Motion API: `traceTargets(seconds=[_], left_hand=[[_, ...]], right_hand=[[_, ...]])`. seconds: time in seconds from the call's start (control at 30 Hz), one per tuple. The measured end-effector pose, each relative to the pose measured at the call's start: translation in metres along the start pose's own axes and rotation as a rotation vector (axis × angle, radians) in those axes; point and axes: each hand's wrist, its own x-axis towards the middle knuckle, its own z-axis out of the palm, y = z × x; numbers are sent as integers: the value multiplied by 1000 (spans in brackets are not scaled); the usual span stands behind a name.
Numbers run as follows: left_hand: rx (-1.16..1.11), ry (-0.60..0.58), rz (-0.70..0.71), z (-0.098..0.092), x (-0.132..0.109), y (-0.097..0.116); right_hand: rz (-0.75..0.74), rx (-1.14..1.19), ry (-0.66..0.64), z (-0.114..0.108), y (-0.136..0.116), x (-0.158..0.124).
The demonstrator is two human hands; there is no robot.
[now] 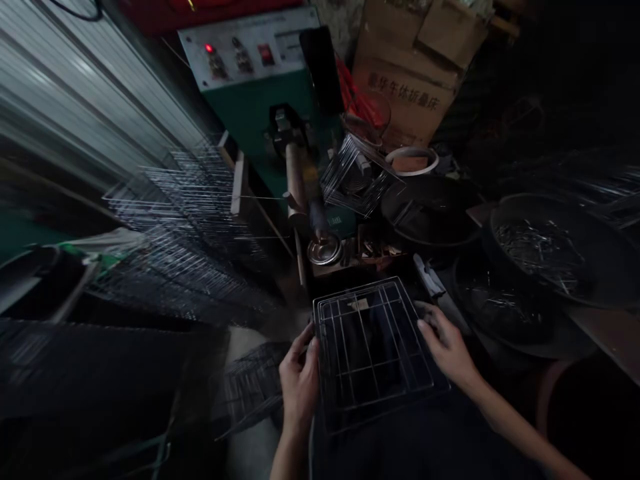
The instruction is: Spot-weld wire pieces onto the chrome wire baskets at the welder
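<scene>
Holding level, hands well apart, a square silver wire-grid frame (373,350), left hand (299,380) pinched on its left edge and right hand (447,347) curled over its right, near the green metal machine (255,107) ahead; seemingly lining up, calling for an even two-sided grip.

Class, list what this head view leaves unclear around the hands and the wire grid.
Head view throughout.
Stacked wire grids, left: motion blur, uncountable.
Metal pieces in the right basin: too small, too dark.
Tag on the held wire grid: too small to read.
Right hand: fingers curl under the grid's edge, grip hidden.
Left hand: forearm cut by bottom edge.
</scene>
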Motion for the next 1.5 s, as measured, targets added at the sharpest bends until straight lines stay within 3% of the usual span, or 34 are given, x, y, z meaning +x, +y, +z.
traceTargets(seconds=[0.17,0.3,0.53,0.77,1.0,1.17,1.33,1.4,1.5], left_hand=[[107,-61,67,-4,16,-46],[102,-119,88,-3,23,-66],[52,-200,73,-3,23,-75],[-7,-295,-29,-11,19,-78],[23,-268,41,-10,16,-91],[67,-439,19,-22,26,-82],[232,-625,16,-45,54,-69],[331,-629,85,-52,68,-51],[393,-539,255,-46,89,0]], right_hand=[[-6,-51,-50,8,11,0],[4,-64,-57,12,17,-1],[0,-89,-64,14,32,-5],[-4,-121,-171,8,39,-11],[-53,-109,-148,9,48,-11],[45,-18,-153,5,50,-7],[191,62,-206,4,49,-4],[194,97,-233,5,51,-4],[106,133,-254,7,50,-9]])
